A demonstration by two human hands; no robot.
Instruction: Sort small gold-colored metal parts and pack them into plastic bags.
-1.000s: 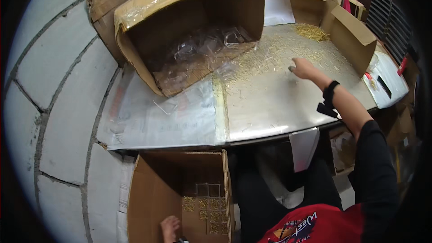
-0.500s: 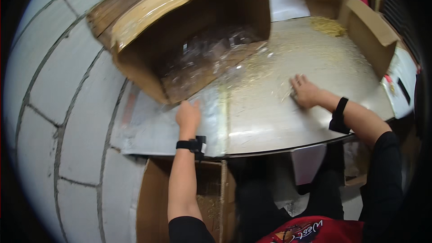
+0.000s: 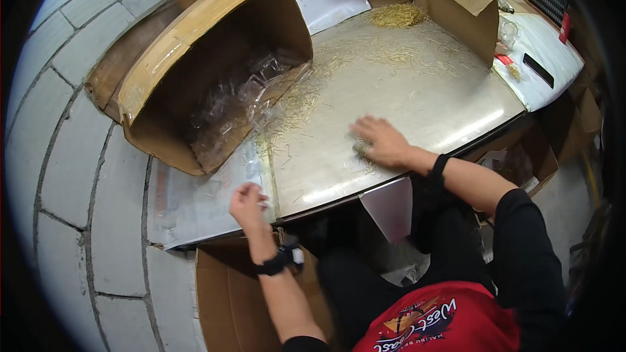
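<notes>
My right hand [image 3: 381, 143] lies low over the metal tabletop [image 3: 450, 101], fingers stretched out and slightly blurred. Thin gold-coloured wire-like pieces [image 3: 368, 166] lie under and beside it. Over the plastic-covered left end of the table [image 3: 195, 205], my left hand [image 3: 248, 208] is closed with curled fingers. Something small and pale shows at its fingertips, too small to name. Beyond that hand, a cardboard box [image 3: 156, 85] rests on its side with its mouth toward me. Clear plastic pieces [image 3: 228, 101] lie inside it, and more gold pieces [image 3: 293, 117] are scattered at its lip.
A heap of gold pieces [image 3: 398, 15] sits at the back, against upright cardboard walls [image 3: 456, 10]. A white sheet [image 3: 329, 0] stands next to the box. At the right is a white-covered surface [image 3: 541, 58]. Below the table's front edge is an open carton [image 3: 228, 293].
The view has shifted, so the table appears further left. My right hand has come nearer the front edge, with gold pieces gathered by it. My left hand has drawn back from the box, its fingers curled.
</notes>
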